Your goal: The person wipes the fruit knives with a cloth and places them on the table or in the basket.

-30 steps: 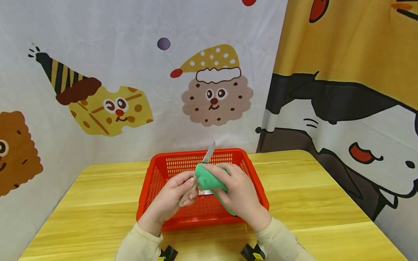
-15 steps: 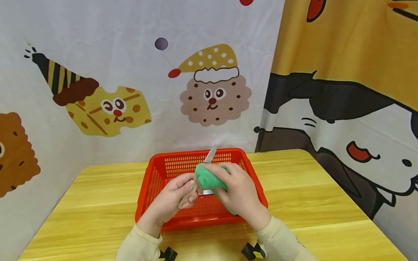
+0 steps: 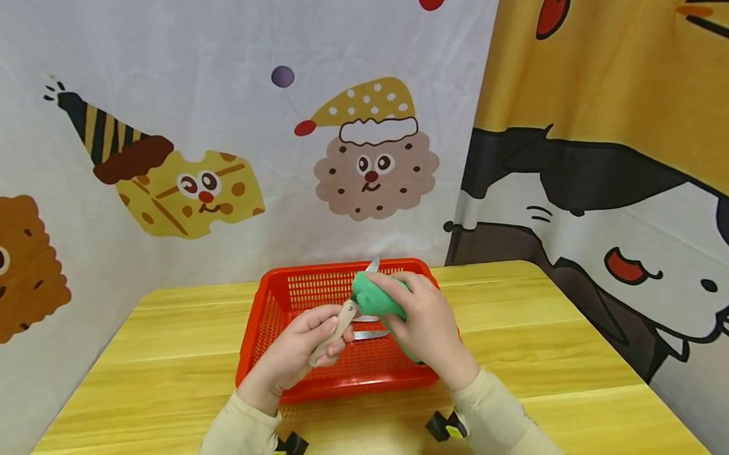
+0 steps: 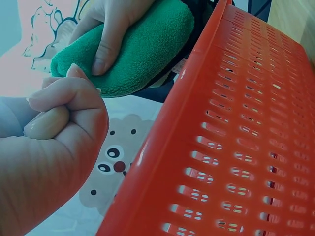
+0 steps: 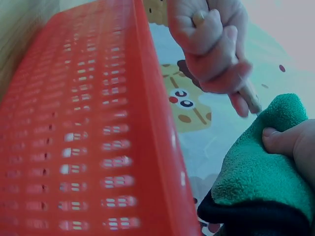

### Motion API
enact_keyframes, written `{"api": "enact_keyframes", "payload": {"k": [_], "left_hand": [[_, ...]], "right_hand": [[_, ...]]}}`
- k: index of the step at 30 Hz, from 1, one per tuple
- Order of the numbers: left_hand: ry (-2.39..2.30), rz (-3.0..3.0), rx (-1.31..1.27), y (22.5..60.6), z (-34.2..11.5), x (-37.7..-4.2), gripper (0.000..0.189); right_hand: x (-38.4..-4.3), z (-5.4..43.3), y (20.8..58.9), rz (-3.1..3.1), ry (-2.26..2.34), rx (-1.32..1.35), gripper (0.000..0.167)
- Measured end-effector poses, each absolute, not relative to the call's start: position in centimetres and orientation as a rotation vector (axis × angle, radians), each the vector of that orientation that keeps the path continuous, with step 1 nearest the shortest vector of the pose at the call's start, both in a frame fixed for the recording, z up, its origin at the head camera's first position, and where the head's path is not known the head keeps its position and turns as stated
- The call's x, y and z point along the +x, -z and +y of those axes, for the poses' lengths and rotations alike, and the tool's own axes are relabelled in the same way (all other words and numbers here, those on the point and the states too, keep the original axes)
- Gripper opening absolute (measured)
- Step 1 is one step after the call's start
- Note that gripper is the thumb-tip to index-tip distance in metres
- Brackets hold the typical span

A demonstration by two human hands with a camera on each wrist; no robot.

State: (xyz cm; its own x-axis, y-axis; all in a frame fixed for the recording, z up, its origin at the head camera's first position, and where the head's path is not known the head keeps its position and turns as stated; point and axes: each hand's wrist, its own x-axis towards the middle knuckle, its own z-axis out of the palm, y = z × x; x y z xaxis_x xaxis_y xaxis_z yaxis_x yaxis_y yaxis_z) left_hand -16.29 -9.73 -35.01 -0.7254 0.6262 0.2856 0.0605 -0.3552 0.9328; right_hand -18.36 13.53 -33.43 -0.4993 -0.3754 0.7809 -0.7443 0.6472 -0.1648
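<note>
The left hand (image 3: 302,344) has its fingers curled round the pale handle of a knife (image 3: 340,325), which slants upward, away from the person and toward the right. The right hand (image 3: 430,324) is closed over a green cloth (image 3: 376,301), thumb and fingers pinching it round the blade just beyond the left fingertips. Half a second ago the cloth covered the top of the handle, close against the left fingers; now it has slid outward along the blade, and the right hand with it. The handle's upper end shows bare between the hands, and only a short piece of the tip sticks out past the cloth, less than before.

Beneath the hands stands the red basket (image 3: 360,386), in the same place on the tabletop (image 3: 518,329). With the cloth shifted, two blades (image 3: 371,335) now show in it between the hands, one just beyond the other, where earlier little more than a pale patch was visible; their other ends are hidden by the left hand. The left hand itself has hardly moved.
</note>
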Motion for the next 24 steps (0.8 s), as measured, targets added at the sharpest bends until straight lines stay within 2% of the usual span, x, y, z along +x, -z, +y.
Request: {"api": "enact_keyframes", "payload": {"k": [24], "left_hand": [[-2.113, 1.353, 0.902, 35.4, -10.0, -16.3, 0.031]], "right_hand": [[-20.2, 15.8, 32.5, -2.135, -0.637, 0.710, 0.063]]}}
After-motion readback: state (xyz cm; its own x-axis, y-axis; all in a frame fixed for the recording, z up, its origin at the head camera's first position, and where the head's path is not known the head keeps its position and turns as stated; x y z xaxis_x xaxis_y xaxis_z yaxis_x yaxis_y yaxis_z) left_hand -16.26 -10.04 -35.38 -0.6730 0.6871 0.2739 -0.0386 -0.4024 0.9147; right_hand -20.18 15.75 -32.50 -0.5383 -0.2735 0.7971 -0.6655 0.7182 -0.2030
